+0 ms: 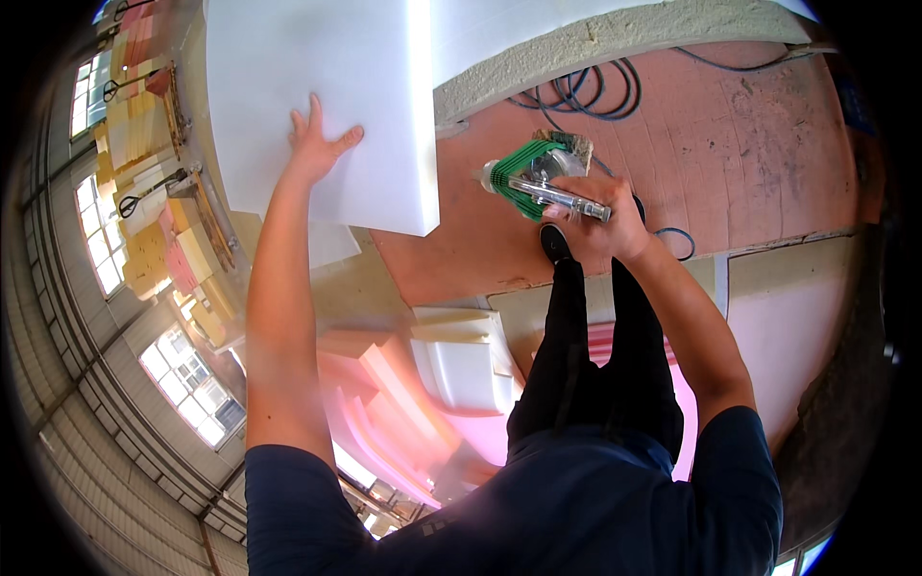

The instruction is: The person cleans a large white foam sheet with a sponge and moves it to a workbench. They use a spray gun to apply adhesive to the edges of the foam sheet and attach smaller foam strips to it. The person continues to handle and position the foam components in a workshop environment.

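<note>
My left hand lies on the upper face of a large white foam block, its fingers spread and thumb out. To the right, my right hand is wrapped round the metal handle of a spray gun. Green cord or bands loop over the gun's front, around a clear part, and its pale tip points left toward the block. A stained, brownish piece shows on the gun's far side. The gun is held up, apart from the foam block. My palm hides part of the handle.
A coiled dark hose lies on the reddish-brown board. A rough, thick pale edge curves across the far side. Pink foam pieces and white foam pieces are by my legs. Stacked yellow foam stands at the left.
</note>
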Available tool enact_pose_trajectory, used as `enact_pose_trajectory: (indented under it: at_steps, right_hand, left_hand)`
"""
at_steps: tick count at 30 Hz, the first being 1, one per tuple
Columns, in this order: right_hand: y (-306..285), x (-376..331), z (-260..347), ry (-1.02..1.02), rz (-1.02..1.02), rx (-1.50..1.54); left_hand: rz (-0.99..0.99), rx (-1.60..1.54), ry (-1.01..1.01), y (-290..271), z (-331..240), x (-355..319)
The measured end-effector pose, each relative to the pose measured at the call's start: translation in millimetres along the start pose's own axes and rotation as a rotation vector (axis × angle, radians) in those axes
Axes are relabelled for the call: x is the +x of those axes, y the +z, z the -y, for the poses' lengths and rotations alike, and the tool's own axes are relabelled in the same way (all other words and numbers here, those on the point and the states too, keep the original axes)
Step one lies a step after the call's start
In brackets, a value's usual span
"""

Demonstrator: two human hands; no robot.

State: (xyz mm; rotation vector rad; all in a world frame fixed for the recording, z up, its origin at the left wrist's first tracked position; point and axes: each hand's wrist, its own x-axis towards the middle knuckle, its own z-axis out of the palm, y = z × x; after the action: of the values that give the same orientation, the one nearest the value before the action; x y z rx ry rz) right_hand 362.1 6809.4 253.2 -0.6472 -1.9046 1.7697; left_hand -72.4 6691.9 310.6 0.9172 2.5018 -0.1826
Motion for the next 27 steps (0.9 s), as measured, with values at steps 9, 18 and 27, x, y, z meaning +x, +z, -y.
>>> enact_pose_trajectory:
  at_steps: [9,18,27]
  right_hand:
    - [6,-3,-4,-0.001,0.087,-0.009]
    - [23,-33,-17,-0.05,0.203,0.002]
    - [12,-14,-8,-0.01,0.028,-0.032]
  left_hand:
    - [0.001,-0.002,0.001,0,1,2]
    - [0.0,-0.016,0.004,0,1,2]
    - [-0.01,-0.015,0.007,1,3,2]
